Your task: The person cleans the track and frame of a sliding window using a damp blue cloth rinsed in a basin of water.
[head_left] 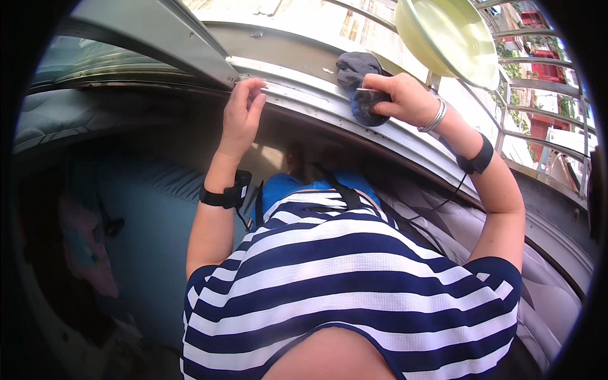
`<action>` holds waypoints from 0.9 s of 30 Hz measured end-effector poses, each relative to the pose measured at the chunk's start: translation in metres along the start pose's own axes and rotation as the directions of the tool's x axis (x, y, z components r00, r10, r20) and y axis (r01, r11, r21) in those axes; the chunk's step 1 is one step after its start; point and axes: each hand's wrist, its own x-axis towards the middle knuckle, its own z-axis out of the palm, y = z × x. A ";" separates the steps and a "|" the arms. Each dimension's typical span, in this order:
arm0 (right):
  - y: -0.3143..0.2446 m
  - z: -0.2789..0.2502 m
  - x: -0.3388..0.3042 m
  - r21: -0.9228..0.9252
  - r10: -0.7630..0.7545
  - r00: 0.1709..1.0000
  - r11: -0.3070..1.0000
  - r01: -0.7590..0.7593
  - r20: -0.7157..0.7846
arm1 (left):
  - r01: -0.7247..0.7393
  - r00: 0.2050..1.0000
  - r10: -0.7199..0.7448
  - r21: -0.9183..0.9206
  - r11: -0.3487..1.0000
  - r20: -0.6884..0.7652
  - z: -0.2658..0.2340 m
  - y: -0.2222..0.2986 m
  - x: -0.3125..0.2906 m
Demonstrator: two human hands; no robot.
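A dark grey cloth [360,68] lies bunched on the white window track [304,100], darker at its lower end. My right hand [406,100] pinches this cloth from the right, with fingers and thumb closed on it. A thin pale edge shows under the fingertips, too small to name. My left hand [242,119] is raised at the inner edge of the track, beside the corner of the sliding window frame [212,54]. Its fingers are loosely bent, the thumb stands apart, and nothing shows in it.
A pale yellow basin [437,38] stands tilted outside the window, beyond my right hand. Metal guard bars [538,82] close off the right side. Grey curtain fabric [424,234] hangs near my right elbow. A blue-covered bed [152,221] is in shadow on the left.
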 end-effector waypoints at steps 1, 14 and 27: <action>0.000 -0.002 -0.023 -0.101 0.042 0.998 0.994 -0.037 0.045 | 0.008 1.000 -0.008 -0.003 1.000 0.003 0.000 0.000 0.001; 0.040 0.023 -0.155 -0.317 -0.001 0.984 0.947 0.058 0.176 | 0.056 0.998 -0.056 0.036 0.998 -0.011 0.004 0.001 -0.002; 0.006 0.062 -0.069 -0.307 0.022 0.999 0.952 -0.010 0.034 | -0.005 0.986 0.002 -0.016 1.000 -0.169 -0.002 0.005 -0.006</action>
